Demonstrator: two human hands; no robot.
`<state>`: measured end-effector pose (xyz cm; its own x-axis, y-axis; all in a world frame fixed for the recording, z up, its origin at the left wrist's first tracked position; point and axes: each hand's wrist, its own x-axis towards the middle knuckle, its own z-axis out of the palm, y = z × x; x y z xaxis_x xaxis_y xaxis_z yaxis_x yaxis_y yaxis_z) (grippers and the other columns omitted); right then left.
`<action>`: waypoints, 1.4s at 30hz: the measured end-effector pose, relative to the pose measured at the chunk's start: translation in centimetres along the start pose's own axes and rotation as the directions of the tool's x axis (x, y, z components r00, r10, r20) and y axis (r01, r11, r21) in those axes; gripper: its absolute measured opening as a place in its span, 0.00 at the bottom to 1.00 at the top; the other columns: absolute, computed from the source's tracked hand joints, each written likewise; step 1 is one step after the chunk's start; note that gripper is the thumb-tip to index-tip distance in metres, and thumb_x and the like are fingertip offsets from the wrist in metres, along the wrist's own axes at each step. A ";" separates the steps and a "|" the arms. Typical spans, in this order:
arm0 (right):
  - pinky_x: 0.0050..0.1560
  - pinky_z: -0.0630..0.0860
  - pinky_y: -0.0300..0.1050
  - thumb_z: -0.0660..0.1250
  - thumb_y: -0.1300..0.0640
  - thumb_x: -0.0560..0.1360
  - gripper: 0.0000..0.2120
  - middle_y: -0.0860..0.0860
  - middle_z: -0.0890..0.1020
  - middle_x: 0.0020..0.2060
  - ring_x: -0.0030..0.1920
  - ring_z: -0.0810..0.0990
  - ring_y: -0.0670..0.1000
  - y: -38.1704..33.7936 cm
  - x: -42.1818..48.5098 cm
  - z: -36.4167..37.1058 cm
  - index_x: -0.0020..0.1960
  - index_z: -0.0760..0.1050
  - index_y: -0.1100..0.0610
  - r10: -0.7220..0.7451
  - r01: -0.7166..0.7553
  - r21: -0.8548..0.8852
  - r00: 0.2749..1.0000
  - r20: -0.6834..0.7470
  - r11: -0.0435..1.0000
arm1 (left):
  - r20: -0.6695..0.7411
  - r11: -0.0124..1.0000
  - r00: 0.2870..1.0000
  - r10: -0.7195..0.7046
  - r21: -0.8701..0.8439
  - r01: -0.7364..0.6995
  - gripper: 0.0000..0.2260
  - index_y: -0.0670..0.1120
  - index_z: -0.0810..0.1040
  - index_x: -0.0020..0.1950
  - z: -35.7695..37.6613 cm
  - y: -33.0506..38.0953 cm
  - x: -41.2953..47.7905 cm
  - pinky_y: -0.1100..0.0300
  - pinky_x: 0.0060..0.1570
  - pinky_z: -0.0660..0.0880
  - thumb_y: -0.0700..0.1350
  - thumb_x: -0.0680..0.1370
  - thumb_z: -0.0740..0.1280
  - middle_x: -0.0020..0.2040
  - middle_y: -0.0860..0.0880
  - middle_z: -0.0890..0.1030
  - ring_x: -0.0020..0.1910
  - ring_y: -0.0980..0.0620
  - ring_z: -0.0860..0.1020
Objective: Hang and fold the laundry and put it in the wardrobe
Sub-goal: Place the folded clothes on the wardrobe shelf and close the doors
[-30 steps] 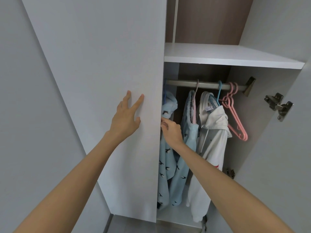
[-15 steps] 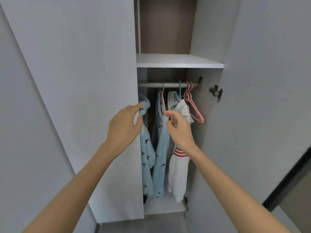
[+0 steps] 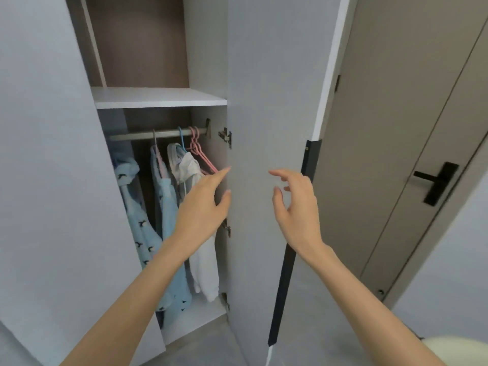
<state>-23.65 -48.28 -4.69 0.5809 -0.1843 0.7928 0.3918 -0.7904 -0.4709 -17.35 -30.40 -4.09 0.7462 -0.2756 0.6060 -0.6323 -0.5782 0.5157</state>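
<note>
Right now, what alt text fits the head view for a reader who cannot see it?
The left hand and right hand, both open and empty, reach toward the wardrobe's open right door. Inside, blue printed garments, a white hoodie and empty pink hangers hang on a rail below a shelf.

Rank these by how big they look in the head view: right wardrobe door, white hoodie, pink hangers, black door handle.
1. Right wardrobe door.
2. White hoodie, partly hidden by the left arm.
3. Pink hangers and black door handle: about alike, not ranked.
</note>
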 end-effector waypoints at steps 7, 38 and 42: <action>0.68 0.61 0.32 0.61 0.67 0.78 0.22 0.50 0.69 0.67 0.68 0.67 0.46 5.6 0.4 -3.6 0.70 0.65 0.60 0.099 -0.101 -0.025 0.993 -0.062 0.995 | 0.162 0.995 0.985 0.063 -0.083 -0.050 0.24 0.56 0.61 0.75 6.7 3.2 1.6 0.56 0.65 0.67 0.48 0.80 0.62 0.68 0.53 0.71 0.66 0.53 0.71; 0.37 0.81 0.41 0.70 0.56 0.75 0.03 0.39 0.79 0.36 0.38 0.81 0.43 4.6 6.5 4.7 0.48 0.78 0.50 -0.307 0.091 0.539 0.894 0.326 0.838 | 0.003 0.964 0.964 -0.267 0.014 0.267 0.34 0.63 0.60 0.73 6.9 -1.7 -3.9 0.64 0.62 0.72 0.67 0.69 0.65 0.60 0.64 0.77 0.56 0.69 0.74; 0.38 0.78 0.34 0.71 0.54 0.75 0.05 0.38 0.77 0.33 0.38 0.80 0.42 1.7 7.1 8.9 0.44 0.77 0.54 -0.373 0.117 0.572 0.857 0.354 0.812 | -0.121 0.936 0.933 -0.339 0.053 0.347 0.29 0.57 0.72 0.68 4.7 -4.2 -4.8 0.75 0.53 0.72 0.65 0.69 0.65 0.50 0.66 0.77 0.48 0.70 0.75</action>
<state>-12.49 -45.76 -3.26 0.6044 0.3438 0.7187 0.7944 -0.3286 -0.5109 -17.27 -30.28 -12.03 0.8854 0.0323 0.4637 -0.3217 -0.6775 0.6614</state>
